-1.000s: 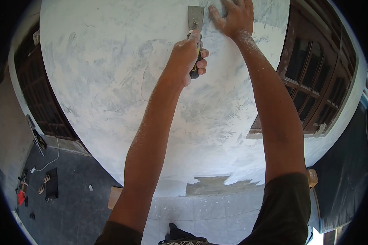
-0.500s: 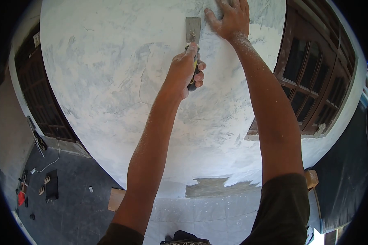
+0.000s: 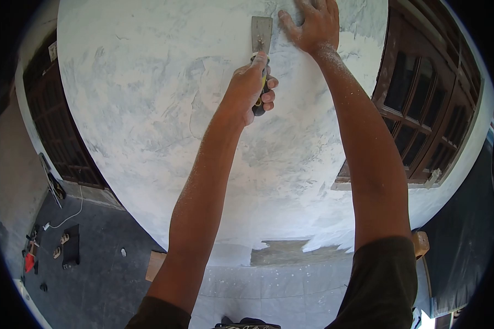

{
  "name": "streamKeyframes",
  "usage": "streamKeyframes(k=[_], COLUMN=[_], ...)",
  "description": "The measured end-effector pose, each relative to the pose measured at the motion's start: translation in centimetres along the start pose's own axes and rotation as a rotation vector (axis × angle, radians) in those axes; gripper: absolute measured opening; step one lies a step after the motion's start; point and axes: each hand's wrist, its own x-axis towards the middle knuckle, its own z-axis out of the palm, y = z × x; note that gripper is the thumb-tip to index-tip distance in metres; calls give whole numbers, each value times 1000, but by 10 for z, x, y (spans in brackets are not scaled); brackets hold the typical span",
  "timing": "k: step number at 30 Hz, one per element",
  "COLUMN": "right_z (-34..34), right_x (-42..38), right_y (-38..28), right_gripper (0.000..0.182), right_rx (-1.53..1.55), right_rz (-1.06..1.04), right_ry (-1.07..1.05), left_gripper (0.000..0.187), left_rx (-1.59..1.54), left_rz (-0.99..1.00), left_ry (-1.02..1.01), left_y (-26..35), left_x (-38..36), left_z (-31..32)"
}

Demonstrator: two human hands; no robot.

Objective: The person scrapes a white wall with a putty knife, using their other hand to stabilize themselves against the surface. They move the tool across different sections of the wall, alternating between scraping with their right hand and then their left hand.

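Observation:
My left hand (image 3: 251,88) is wrapped round the black and yellow handle of a putty knife (image 3: 262,34), thumb along the top of the handle. The flat metal blade points up and lies close against the white, grey-smeared wall (image 3: 148,109). To the right of the blade, my right hand (image 3: 314,26) rests on the wall with its fingers spread, the fingertips partly cut off by the top edge. White dust covers that wrist and both forearms.
A brown wooden window (image 3: 417,104) is at the right, and a dark wooden frame (image 3: 66,131) at the left. Sandals (image 3: 65,238), a white cable (image 3: 71,216) and a red item (image 3: 29,262) lie on the grey floor. Cardboard (image 3: 155,265) stands at the wall's foot.
My left hand and the putty knife have shifted slightly upward in the view. My right hand appears slightly farther right, as does the wall, with its grip and spread unchanged.

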Motion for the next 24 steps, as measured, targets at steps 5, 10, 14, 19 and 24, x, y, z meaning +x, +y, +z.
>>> streamKeyframes(k=[5,10,14,19,24], right_z=[0,-2,-2,-2,-1], right_x=[-3,-1,0,0,-2], right_y=[-4,-3,-3,-3,-4], right_gripper=[70,70,70,70,70], right_rx=[-5,17,11,-5,7], right_rz=[8,14,16,6,1], right_ry=[1,-12,-2,-3,1], left_gripper=[36,32,33,35,34], left_rx=[-17,-8,-17,-10,-16], left_rz=[23,-16,30,-42,-18], left_ry=[-8,1,-20,-9,-19], left_y=[11,3,16,-3,10], left_x=[0,-12,6,-12,0], left_z=[6,4,5,3,4])
